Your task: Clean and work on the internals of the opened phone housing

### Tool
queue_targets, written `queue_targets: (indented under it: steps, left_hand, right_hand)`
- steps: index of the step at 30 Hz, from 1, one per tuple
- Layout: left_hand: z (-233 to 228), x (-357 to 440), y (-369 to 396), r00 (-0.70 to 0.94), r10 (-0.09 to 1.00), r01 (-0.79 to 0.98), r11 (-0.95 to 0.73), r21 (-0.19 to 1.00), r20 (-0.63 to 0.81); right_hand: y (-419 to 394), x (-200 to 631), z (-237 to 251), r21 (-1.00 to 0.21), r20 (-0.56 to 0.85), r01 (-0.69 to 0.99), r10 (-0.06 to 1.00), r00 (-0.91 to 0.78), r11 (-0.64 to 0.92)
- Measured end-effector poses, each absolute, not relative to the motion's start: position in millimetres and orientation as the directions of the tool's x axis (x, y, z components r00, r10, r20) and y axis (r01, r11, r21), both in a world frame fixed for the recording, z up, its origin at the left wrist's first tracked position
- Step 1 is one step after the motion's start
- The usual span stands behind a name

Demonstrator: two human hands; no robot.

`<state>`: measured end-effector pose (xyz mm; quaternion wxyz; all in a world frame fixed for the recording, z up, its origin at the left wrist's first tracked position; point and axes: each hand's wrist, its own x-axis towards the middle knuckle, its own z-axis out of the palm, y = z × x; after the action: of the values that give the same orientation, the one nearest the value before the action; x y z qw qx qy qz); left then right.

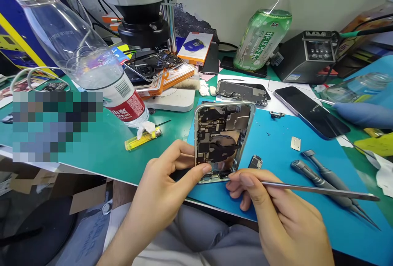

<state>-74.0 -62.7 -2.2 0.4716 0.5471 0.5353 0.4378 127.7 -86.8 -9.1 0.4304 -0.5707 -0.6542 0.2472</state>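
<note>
Over the blue work mat [276, 143], the left hand [159, 192] pinches the opened phone chassis [222, 141] at its lower edge while the right hand [276, 212] grips tweezers [307, 189] just beside that pinch, where a slipped tip may gouge the exposed boards.

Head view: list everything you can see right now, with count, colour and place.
opened phone: one, silver frame, insides bare, propped on the blue mat
tweezers: one, metal, in the right hand, tip at the phone's lower edge
blue mat: one, front right of the bench
screwdrivers: two, grey, on the mat, right
lighter: one, yellow, on the green mat
water bottle: one, clear, red label, left
green bottle: one, at the back
microscope: one, black and white, back centre
dark phone: one, face up, right
left hand: grips the phone's lower left edge
right hand: holds the tweezers
</note>
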Motion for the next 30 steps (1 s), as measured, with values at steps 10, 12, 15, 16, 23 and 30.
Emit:
queue_targets:
  steps: [10,12,15,16,23,30]
  left_hand:
    - [-2.0,-70.9,-63.7,0.014,1.0,0.187,-0.015,0.982,0.012]
    - [-1.2,-70.6,-63.9,0.017,1.0,0.184,-0.023,0.983,0.021]
    - [-0.3,-70.7,-64.3,0.018,1.0,0.184,-0.027,0.983,0.024]
    - [-0.1,-70.8,-64.3,0.02,0.999,0.186,-0.028,0.982,0.024]
    - [-1.7,-70.9,-64.5,0.014,0.999,0.197,-0.041,0.979,0.039]
    - [1.3,-71.4,-64.2,0.045,0.999,0.149,-0.007,0.989,0.0]
  right_hand:
    - [-81.3,131.3,-4.4,-0.711,0.381,0.616,0.922,-0.067,0.339]
    - [-81.2,130.8,-5.0,-0.705,0.384,0.623,0.921,-0.067,0.339]
    - [-81.3,129.8,-5.5,-0.684,0.398,0.634,0.913,-0.092,0.362]
    - [-81.1,129.6,-5.5,-0.682,0.397,0.63,0.912,-0.106,0.37]
    - [-79.0,130.0,-6.3,-0.767,0.331,0.561,0.941,-0.072,0.313]
    - [-79.5,125.6,-6.5,-0.744,0.345,0.599,0.938,-0.032,0.295]
